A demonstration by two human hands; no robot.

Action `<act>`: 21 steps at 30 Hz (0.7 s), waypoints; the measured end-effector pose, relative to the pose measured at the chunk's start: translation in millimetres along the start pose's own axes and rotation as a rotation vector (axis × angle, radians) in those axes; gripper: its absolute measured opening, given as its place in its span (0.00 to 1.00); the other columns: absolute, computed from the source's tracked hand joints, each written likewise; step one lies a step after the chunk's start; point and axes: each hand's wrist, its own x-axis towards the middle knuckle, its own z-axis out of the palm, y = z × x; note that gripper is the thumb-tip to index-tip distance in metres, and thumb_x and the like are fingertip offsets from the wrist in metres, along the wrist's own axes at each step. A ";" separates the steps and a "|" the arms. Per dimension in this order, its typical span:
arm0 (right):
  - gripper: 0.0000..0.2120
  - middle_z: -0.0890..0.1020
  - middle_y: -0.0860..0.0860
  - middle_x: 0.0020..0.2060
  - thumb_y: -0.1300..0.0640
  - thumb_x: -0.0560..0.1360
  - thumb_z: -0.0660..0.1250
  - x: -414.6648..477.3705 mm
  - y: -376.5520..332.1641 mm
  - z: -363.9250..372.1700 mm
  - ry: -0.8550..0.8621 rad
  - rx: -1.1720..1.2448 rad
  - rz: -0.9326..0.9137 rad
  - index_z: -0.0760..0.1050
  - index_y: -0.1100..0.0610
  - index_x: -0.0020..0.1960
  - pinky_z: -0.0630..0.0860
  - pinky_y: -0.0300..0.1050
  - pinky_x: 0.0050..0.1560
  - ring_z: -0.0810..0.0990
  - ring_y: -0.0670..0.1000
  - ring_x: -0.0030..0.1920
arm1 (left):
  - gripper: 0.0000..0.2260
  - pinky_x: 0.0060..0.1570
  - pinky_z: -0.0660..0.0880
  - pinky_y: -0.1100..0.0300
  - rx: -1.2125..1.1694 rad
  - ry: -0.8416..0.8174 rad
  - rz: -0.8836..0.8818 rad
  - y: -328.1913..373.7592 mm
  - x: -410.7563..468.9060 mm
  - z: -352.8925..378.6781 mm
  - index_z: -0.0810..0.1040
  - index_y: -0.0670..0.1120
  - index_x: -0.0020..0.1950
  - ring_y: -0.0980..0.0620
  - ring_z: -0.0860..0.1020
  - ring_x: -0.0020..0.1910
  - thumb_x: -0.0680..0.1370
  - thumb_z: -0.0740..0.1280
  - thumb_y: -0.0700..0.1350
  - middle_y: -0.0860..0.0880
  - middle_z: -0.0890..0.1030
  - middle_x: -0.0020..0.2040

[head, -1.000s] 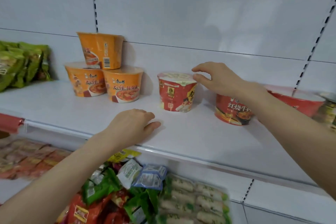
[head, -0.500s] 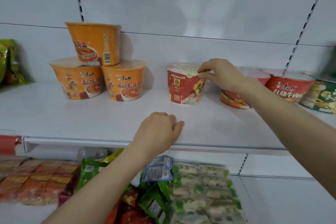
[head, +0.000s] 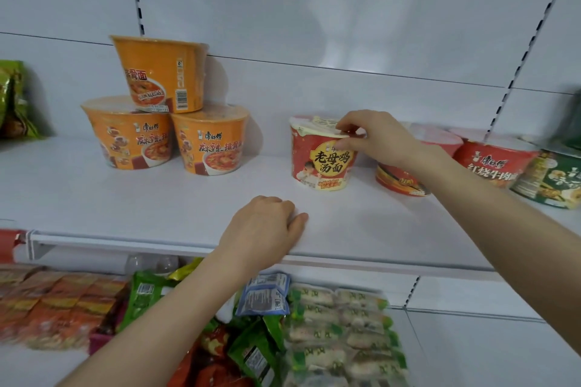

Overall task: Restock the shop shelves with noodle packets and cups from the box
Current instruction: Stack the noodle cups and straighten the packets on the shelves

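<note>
With the right hand [head: 377, 138] pinching only the rim of the red cup [head: 320, 163], which stands on the shelf [head: 125, 198] near a bowl [head: 399, 182], and the left hand [head: 264, 229] resting loosely curled, empty, at the edge, a sideways tug could tip it.

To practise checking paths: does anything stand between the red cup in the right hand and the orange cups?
Nothing visible does. The right hand pinches the red cup; bare shelf separates it from the orange cups. The left hand rests nearer the front edge.
</note>
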 end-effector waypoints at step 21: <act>0.20 0.75 0.54 0.64 0.57 0.75 0.66 12.2 -2.5 19.8 -0.045 0.010 -0.005 0.70 0.54 0.67 0.70 0.49 0.60 0.73 0.55 0.63 | 0.18 0.39 0.71 0.54 -0.015 0.050 -0.021 -3.1 -0.5 4.8 0.76 0.41 0.40 0.48 0.73 0.40 0.79 0.56 0.54 0.47 0.77 0.37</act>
